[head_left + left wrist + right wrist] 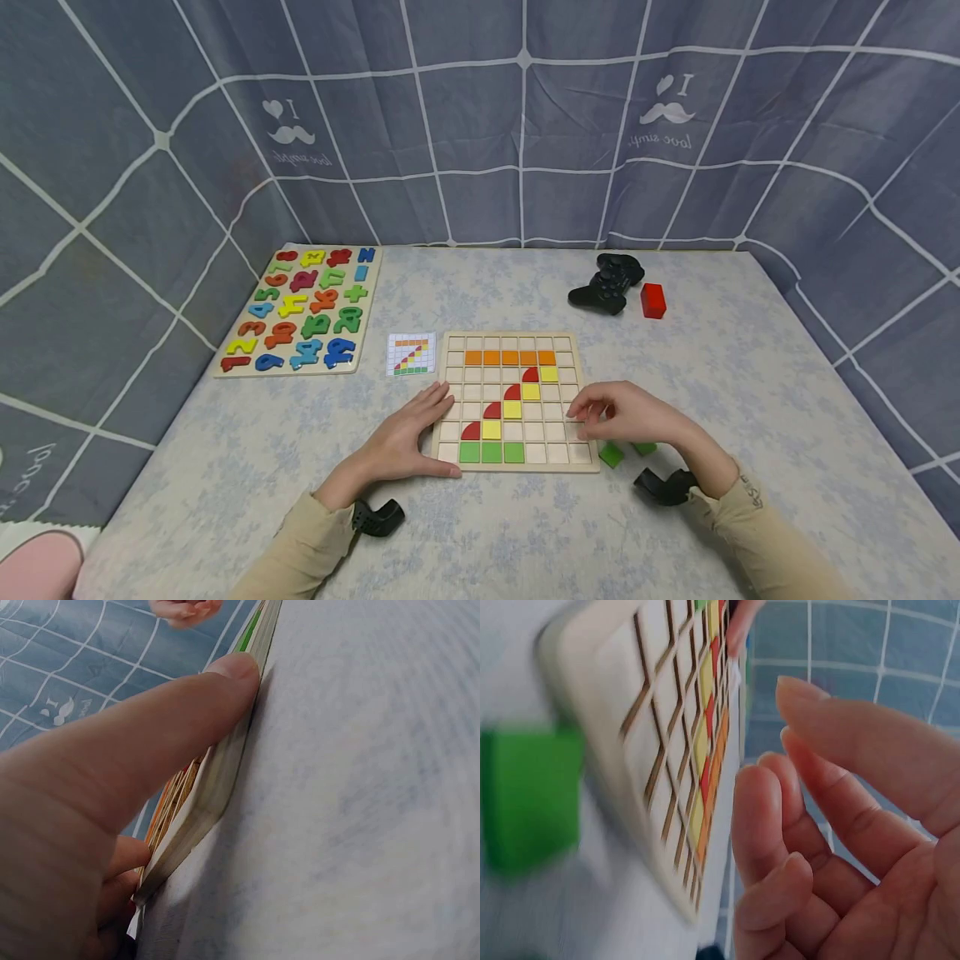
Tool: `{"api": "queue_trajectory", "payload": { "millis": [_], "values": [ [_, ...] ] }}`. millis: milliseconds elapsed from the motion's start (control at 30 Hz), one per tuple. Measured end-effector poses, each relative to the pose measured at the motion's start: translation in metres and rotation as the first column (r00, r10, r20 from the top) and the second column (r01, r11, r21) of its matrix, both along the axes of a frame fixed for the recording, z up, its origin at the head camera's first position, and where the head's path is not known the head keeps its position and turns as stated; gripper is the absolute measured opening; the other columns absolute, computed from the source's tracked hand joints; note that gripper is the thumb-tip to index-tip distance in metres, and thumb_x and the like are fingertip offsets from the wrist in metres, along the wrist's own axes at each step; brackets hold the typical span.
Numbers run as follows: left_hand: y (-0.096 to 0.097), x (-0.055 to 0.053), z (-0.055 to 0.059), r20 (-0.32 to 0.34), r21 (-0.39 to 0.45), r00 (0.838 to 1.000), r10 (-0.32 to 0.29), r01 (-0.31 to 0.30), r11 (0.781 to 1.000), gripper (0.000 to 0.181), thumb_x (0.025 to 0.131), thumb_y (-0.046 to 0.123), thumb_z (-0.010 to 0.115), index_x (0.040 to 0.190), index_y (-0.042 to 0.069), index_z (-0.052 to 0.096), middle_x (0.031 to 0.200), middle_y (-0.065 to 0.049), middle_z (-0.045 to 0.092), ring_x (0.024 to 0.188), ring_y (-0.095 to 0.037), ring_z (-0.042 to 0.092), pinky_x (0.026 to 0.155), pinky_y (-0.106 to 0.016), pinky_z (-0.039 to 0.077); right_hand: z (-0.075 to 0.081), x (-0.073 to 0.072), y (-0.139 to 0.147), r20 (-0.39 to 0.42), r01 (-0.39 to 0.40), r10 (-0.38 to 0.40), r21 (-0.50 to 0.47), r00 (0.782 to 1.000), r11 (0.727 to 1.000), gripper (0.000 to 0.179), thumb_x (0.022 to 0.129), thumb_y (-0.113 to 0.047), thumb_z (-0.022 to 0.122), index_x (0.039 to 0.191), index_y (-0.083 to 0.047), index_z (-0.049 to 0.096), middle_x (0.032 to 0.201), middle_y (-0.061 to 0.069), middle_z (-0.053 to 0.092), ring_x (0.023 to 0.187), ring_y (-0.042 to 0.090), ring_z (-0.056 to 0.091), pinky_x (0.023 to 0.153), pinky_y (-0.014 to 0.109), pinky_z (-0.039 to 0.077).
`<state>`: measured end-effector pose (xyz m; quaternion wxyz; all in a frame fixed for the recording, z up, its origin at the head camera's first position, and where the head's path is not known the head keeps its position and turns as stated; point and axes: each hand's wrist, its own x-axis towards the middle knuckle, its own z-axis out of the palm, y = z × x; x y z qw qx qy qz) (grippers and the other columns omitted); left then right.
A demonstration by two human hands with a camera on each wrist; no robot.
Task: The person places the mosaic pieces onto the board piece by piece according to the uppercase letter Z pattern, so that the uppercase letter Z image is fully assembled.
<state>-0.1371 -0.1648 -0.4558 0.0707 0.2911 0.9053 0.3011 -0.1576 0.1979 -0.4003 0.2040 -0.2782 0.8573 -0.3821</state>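
A wooden grid board (556, 455) lies at the middle of the table. An orange row (510, 357), a diagonal of red quarter-circles (492, 410) beside yellow squares (512, 409), and a bottom row of green squares (491, 452) fill some of its cells. My left hand (405, 433) rests at the board's left side, fingers along the edge, thumb (187, 712) against the front edge. Over the right edge hovers my right hand (626, 412), fingers loosely bent, nothing between thumb and fingertips in the right wrist view. Loose green tiles (611, 454) lie under it, one partly hidden.
A pattern card (411, 354) lies left of the grid board. Further left is a number puzzle board (348, 312) with coloured numerals. At the back right are a black game controller (609, 283) and a red block (653, 301). A grid-patterned curtain (480, 125) surrounds the table.
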Motion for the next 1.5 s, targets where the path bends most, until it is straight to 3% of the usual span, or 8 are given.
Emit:
{"api": "queue_trajectory", "payload": {
  "millis": [233,600,1067,1500],
  "values": [
    [0.000,0.000,0.000,-0.002,0.004,1.000,0.001,-0.001,1.000,0.107,0.066,0.063,0.074,0.146,0.004,0.033,0.155,-0.008,0.019,0.142,-0.022,0.012,0.110,-0.050,0.025,-0.007,0.001,0.035,0.021,0.059,-0.058,-0.028,0.998,0.998,0.023,0.081,-0.016,0.074,0.102,-0.007,0.068,0.092,0.004,0.064,0.072,0.013,0.058,0.060,0.026,0.049],
    [0.000,0.000,0.000,0.002,-0.003,1.000,-0.002,0.002,1.000,0.107,0.067,0.062,0.074,0.146,0.005,0.032,0.155,-0.007,0.019,0.142,-0.021,0.012,0.111,-0.049,0.024,-0.014,0.002,0.067,0.082,0.048,-0.040,-0.094,0.996,0.994,0.031,0.081,-0.014,0.074,0.109,-0.002,0.065,0.091,0.012,0.063,0.069,0.014,0.058,0.059,0.025,0.047],
    [0.000,0.000,0.000,0.001,-0.010,1.000,0.003,-0.003,1.000,0.107,0.066,0.063,0.074,0.146,0.005,0.032,0.155,-0.007,0.019,0.142,-0.020,0.012,0.111,-0.048,0.024,-0.030,-0.003,0.078,0.132,0.046,-0.034,-0.083,0.991,0.996,0.034,0.081,-0.013,0.074,0.110,0.000,0.064,0.085,0.007,0.062,0.063,0.011,0.054,0.056,0.024,0.045],
    [0.000,0.000,0.001,0.006,-0.006,1.000,0.005,-0.005,1.000,0.107,0.066,0.062,0.074,0.146,0.005,0.032,0.155,-0.007,0.019,0.142,-0.020,0.012,0.111,-0.048,0.024,-0.032,-0.003,0.089,0.136,-0.022,0.037,-0.104,0.990,0.994,0.036,0.079,-0.009,0.075,0.110,0.003,0.063,0.080,0.007,0.061,0.063,0.008,0.053,0.054,0.023,0.046]
  ]
}}
